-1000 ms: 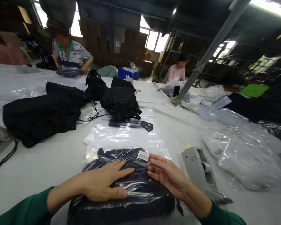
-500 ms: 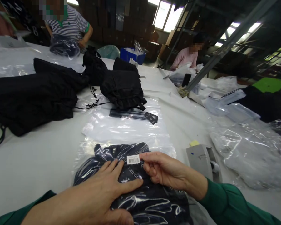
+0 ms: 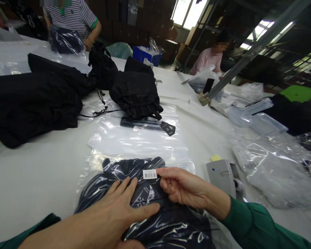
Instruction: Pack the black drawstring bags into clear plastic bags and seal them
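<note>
A dark navy garment sealed in a clear plastic bag (image 3: 142, 214) lies on the white table (image 3: 41, 173) right in front of me. My left hand (image 3: 116, 214) lies flat on the bag with its fingers spread. My right hand (image 3: 181, 188) is curled, its fingertips pinching the edge of a small white barcode sticker (image 3: 149, 174) that sits on top of the bag.
Empty clear bags (image 3: 137, 138) lie beyond the packed one. A grey tape dispenser (image 3: 223, 174) stands to the right, black garments (image 3: 33, 103) (image 3: 134, 91) to the left and ahead. More plastic bags (image 3: 269, 166) pile at right. Two other people work at the far side.
My right hand went from lying open on the bag to pinching the barcode sticker. The left hand slid a little towards me, and the view dipped and shifted.
</note>
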A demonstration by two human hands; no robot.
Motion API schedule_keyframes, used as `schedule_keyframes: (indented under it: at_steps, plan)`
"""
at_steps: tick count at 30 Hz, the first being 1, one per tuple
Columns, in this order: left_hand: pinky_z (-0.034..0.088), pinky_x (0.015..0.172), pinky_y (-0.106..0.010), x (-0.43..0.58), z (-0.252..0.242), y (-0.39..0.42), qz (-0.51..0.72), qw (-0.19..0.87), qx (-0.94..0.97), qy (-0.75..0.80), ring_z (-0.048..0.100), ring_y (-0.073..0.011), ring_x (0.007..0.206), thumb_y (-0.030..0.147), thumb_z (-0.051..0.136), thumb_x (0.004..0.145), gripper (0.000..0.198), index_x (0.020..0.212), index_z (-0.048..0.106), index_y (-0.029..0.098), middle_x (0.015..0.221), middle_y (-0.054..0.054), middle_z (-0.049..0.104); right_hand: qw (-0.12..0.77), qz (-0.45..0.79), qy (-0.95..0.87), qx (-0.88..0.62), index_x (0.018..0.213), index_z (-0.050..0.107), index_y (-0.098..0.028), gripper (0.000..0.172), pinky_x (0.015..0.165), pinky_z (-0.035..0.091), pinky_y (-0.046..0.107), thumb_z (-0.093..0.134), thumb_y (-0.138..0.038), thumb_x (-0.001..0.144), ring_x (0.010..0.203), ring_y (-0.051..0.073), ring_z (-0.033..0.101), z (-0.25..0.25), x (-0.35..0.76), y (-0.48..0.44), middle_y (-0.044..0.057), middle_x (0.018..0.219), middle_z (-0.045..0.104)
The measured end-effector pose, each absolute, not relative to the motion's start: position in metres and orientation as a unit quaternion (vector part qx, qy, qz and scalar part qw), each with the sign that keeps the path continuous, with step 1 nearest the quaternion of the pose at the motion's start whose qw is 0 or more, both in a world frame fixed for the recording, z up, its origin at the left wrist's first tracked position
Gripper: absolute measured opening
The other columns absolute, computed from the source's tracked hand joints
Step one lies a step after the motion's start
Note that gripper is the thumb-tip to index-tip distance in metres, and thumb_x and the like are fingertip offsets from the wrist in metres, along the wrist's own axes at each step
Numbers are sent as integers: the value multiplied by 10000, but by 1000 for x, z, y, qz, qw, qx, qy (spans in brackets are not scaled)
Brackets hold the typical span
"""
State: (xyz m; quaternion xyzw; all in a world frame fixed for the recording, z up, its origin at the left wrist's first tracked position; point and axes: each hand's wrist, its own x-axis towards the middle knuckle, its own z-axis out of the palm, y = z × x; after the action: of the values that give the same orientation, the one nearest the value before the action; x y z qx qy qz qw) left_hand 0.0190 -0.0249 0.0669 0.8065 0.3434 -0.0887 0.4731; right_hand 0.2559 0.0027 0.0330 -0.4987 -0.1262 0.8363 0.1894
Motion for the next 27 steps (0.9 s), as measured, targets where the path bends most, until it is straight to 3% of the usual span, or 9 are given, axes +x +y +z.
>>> schedule_keyframes:
  at_steps: [8,13,16,20,24,27]
  plan:
    - [143,1043,-768,16,61,-24,-63,452,826,331,-11,-487,1385,528,701,786,701,1417,404,466,1600,-83,30,102,842,-142,-510,636,617,-80,376,355,445,83,516,-253,955,325,46,533,27,259,9,1,424,583]
    - [63,1103,-716,23,62,-15,-99,395,844,349,-114,-443,1411,548,805,641,959,1460,404,250,1594,-141,-28,74,816,-167,-549,592,615,-86,450,309,414,76,452,-249,978,290,44,513,29,256,13,-3,384,565]
    - [64,1134,-676,23,56,-11,-102,412,845,325,-72,-410,1436,567,753,691,1035,1520,260,193,1596,-142,20,53,809,-171,-560,581,617,-89,482,299,403,72,420,-259,986,286,44,516,31,253,16,-2,372,561]
    - [126,1153,-631,22,53,-10,-150,435,827,323,23,-386,1456,538,716,750,1061,1542,90,210,1598,-128,73,37,802,-187,-566,566,620,-90,484,293,394,75,429,-262,976,286,49,530,34,252,18,6,388,578]
    - [142,1153,-622,28,65,-7,-216,423,814,335,86,-395,1454,457,738,758,1030,1534,122,174,1585,-145,104,22,788,-217,-576,547,624,-101,460,294,402,88,468,-252,953,279,46,511,33,252,19,-8,392,570]
    - [170,1128,-660,30,69,-4,-194,431,821,321,151,-420,1440,473,732,759,951,1517,230,195,1571,-137,196,10,761,-272,-589,540,619,-112,415,300,397,99,512,-253,916,285,45,492,26,254,21,-11,408,565]
